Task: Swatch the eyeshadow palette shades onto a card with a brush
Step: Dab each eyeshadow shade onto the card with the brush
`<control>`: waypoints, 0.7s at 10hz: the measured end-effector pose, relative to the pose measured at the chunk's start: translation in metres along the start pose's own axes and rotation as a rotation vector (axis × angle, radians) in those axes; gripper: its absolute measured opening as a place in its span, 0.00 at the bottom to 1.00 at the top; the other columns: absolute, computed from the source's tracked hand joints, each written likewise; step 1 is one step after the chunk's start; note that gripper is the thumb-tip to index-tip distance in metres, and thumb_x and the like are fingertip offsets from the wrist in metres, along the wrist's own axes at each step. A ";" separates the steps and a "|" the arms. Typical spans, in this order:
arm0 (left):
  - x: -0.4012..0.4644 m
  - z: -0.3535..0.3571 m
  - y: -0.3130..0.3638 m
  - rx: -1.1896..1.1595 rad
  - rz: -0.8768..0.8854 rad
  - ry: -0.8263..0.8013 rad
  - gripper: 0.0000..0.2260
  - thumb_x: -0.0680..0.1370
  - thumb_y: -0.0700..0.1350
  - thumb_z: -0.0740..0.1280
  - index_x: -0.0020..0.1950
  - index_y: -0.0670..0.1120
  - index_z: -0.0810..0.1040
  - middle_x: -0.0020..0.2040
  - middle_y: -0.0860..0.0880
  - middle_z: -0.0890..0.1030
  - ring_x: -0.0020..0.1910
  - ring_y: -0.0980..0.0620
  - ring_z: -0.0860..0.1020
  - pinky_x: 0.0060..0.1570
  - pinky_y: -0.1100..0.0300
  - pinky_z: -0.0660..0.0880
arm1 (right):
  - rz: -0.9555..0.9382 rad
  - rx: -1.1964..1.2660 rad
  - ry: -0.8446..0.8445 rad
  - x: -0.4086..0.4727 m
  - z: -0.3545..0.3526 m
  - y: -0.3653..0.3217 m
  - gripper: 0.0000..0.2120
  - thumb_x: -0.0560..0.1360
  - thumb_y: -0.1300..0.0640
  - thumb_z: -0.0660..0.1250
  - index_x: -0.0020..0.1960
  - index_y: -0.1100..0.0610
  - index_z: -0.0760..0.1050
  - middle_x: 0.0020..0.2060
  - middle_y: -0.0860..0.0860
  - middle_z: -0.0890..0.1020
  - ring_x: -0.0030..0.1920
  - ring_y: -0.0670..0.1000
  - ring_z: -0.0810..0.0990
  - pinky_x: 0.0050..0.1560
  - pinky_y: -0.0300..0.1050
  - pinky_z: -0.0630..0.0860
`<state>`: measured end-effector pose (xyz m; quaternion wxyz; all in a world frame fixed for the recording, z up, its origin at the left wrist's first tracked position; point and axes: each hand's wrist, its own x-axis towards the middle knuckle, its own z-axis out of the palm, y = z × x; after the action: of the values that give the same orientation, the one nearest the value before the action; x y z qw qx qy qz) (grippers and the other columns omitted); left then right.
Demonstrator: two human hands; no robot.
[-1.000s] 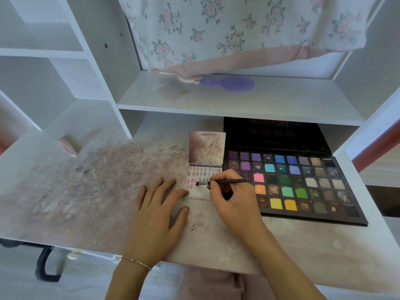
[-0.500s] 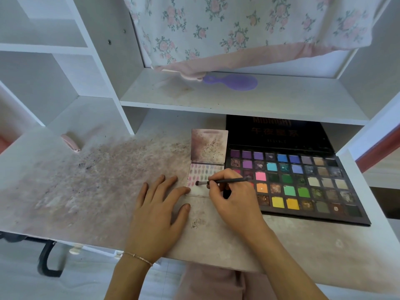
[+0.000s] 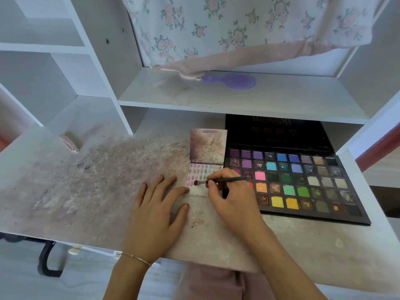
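Observation:
A large black eyeshadow palette (image 3: 307, 182) lies open on the desk's right side, its pans purple, blue, green, yellow and brown. Left of it lies a small white card (image 3: 200, 173) covered in rows of pink, purple and green swatches. My right hand (image 3: 232, 197) pinches a thin dark brush (image 3: 218, 181), and the brush tip touches the card's lower left part. My left hand (image 3: 157, 207) lies flat on the desk, fingers straight, its index fingertip against the card's left edge.
A stained second card (image 3: 207, 146) leans behind the swatch card. The desk (image 3: 91, 180) is dusted with powder smears. A pink clip (image 3: 69, 142) lies at the far left. A purple hairbrush (image 3: 231, 81) sits on the shelf above, under a floral cloth (image 3: 238, 29).
The brush tip stays on the same spot of the card with only slight movement. My left hand stays flat beside the card.

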<state>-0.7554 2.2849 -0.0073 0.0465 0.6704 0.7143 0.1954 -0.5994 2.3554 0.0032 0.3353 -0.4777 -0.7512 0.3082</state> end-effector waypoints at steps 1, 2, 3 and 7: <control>0.001 0.001 -0.001 -0.001 0.000 -0.002 0.20 0.73 0.56 0.53 0.56 0.51 0.78 0.64 0.47 0.75 0.67 0.45 0.68 0.67 0.46 0.55 | -0.007 0.008 -0.005 0.000 0.000 0.000 0.02 0.73 0.57 0.64 0.45 0.52 0.75 0.39 0.48 0.78 0.41 0.47 0.76 0.43 0.50 0.76; 0.000 0.001 -0.001 -0.004 0.003 0.005 0.19 0.73 0.56 0.54 0.56 0.51 0.78 0.63 0.47 0.75 0.67 0.45 0.68 0.67 0.45 0.55 | -0.001 -0.002 -0.001 0.001 0.000 0.001 0.02 0.73 0.57 0.64 0.45 0.52 0.75 0.39 0.49 0.78 0.41 0.47 0.76 0.43 0.49 0.76; 0.000 0.002 -0.001 -0.010 -0.002 0.003 0.19 0.73 0.56 0.54 0.56 0.51 0.78 0.63 0.47 0.75 0.67 0.45 0.68 0.67 0.45 0.55 | -0.006 0.002 -0.011 0.000 0.000 0.001 0.02 0.73 0.57 0.64 0.45 0.52 0.75 0.39 0.49 0.78 0.41 0.47 0.76 0.43 0.50 0.76; 0.000 0.000 -0.001 -0.009 -0.007 -0.014 0.20 0.73 0.57 0.53 0.57 0.51 0.77 0.64 0.48 0.74 0.68 0.45 0.67 0.68 0.47 0.53 | -0.026 0.019 -0.011 -0.001 -0.001 0.000 0.02 0.73 0.57 0.64 0.44 0.51 0.75 0.39 0.49 0.78 0.42 0.49 0.76 0.45 0.52 0.76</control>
<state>-0.7560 2.2852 -0.0075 0.0551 0.6690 0.7155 0.1936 -0.5981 2.3553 0.0035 0.3394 -0.4629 -0.7565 0.3134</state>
